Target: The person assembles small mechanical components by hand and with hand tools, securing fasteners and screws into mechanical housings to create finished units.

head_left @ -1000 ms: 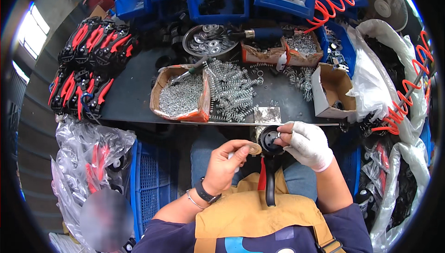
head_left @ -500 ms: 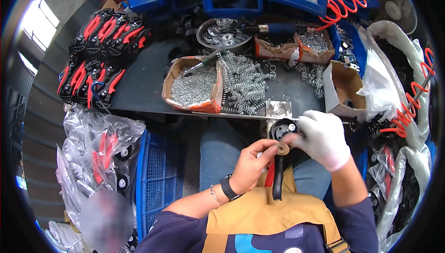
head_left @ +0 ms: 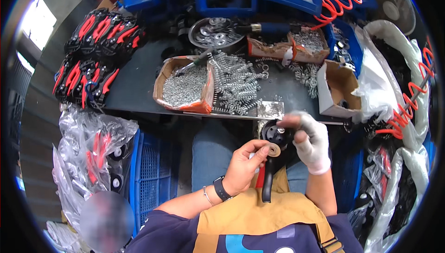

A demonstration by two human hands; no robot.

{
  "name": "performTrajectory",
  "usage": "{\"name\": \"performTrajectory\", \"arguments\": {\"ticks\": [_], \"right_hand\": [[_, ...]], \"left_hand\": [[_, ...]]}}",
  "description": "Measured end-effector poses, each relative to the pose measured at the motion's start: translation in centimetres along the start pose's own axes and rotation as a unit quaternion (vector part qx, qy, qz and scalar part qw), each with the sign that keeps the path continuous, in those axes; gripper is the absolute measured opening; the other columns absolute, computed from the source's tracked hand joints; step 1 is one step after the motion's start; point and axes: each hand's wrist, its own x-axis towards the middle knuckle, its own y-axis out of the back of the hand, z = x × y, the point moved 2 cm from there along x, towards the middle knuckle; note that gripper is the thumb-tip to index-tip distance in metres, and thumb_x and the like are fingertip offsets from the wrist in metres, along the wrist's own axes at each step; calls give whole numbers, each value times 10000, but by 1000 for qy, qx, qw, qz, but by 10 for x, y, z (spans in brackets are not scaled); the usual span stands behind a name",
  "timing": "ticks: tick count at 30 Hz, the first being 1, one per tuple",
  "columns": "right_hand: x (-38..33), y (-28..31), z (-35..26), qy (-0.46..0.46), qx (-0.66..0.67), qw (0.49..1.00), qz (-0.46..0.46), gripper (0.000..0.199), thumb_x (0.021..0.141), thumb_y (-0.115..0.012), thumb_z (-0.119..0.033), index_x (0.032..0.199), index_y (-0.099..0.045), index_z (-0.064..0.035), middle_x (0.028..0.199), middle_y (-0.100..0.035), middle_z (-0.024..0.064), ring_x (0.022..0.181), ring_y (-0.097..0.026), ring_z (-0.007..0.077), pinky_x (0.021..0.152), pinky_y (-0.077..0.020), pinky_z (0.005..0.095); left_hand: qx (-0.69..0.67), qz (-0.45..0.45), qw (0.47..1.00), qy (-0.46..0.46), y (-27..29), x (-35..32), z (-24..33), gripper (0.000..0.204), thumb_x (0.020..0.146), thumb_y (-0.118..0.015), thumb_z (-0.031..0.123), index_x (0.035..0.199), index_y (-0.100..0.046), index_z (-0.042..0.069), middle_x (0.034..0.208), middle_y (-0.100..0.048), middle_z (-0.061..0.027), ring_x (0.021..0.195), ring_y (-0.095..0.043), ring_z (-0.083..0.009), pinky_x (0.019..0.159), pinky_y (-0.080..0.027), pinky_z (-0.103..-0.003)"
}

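Observation:
My left hand [head_left: 244, 168], bare and wearing a watch, pinches a tan ring-shaped disc [head_left: 276, 151] with a hole in its middle. Just behind the disc stands a black tool [head_left: 267, 179], its round head [head_left: 270, 132] near the table edge and its curved handle pointing at my apron. Part of a red handle [head_left: 261, 177] shows beside it. My right hand [head_left: 314, 146], in a white glove with bare fingertips, hovers at the right of the round head. Its thumb and forefinger are apart, slightly blurred, with nothing visible between them.
On the table are a carton of small metal parts [head_left: 185, 88], a heap of springs [head_left: 234, 83], a bowl of washers [head_left: 215, 34] and a white box [head_left: 331, 102]. Red-handled tools [head_left: 95, 30] lie far left. Blue bins [head_left: 227, 7] line the back; a blue crate [head_left: 155, 165] stands at left.
My right hand has drawn back from the disc and its fingers have spread. The left hand keeps hold of the disc. The whole view has shifted slightly.

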Motion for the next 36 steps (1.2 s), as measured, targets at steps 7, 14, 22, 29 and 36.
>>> {"name": "performTrajectory", "arguments": {"ticks": [7, 14, 22, 29, 36], "right_hand": [[-1, 14, 8, -149, 123, 980, 38, 264, 879, -631, -269, 814, -664, -15, 691, -607, 75, 587, -560, 171, 569, -452, 292], [11, 0, 3, -89, 5, 995, -47, 284, 901, -646, -295, 858, -658, -14, 643, -588, 23, 609, -544, 97, 566, -424, 241], [25, 19, 11, -86, 16, 996, 34, 378, 963, -554, -301, 728, -581, -7, 646, -571, 23, 537, -527, 104, 513, -404, 244], [209, 71, 91, -106, -446, 888, -43, 346, 872, -562, -307, 999, -668, -3, 1011, -658, 238, 976, -624, 383, 838, -487, 437], [237, 61, 145, -169, -655, 701, -227, 224, 759, -627, -73, 956, -712, -5, 1040, -665, 235, 994, -652, 353, 864, -529, 404]], "left_hand": [[12, 9, 1000, -15, -3, 10, 1, 184, 946, -618, 185, 1072, -633, 52, 939, -674, -12, 738, -555, -44, 652, -451, -191], [-27, 22, 999, -19, -1, 7, -2, 182, 941, -624, 171, 1080, -635, 54, 913, -668, -13, 725, -552, -47, 647, -457, -202], [530, 12, 671, -517, -20, 24, 64, 294, 730, -694, 34, 1018, -717, 84, 1019, -684, -68, 750, -588, -183, 633, -469, -302], [627, -47, 471, -619, -17, 35, 58, 397, 661, -659, 66, 1049, -709, 137, 1029, -673, -30, 635, -490, -155, 570, -422, -290], [598, -51, 626, -498, -12, 29, 63, 373, 676, -723, 53, 1038, -663, 120, 969, -590, -36, 674, -472, -170, 596, -419, -279]]}}
